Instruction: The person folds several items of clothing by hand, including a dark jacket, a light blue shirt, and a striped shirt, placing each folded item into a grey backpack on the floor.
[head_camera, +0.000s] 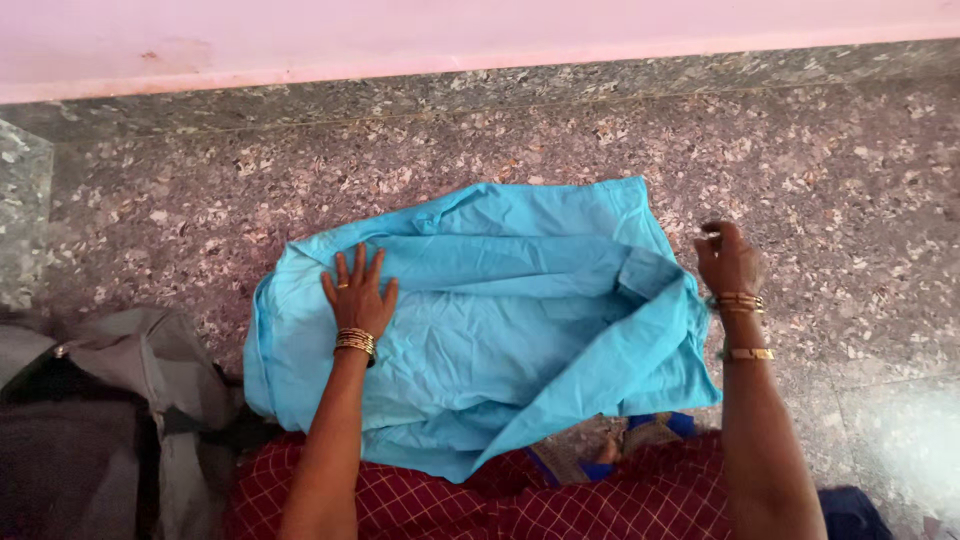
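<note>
Matt, creased blue cloth garment (500, 320) lies on polished speckled stone floor (820, 170).

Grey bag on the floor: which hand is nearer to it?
Left. The left hand lies flat on the blue cloth, just right of the grey bag; the right hand is off the cloth's far right edge.

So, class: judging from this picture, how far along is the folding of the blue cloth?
Done: the blue cloth lies spread on the speckled floor, its right side turned inward. In hand: the left hand presses it flat; the right hand hovers at its right edge. Left: it remains wide, wrinkled and uneven, not a neat bundle.
</note>
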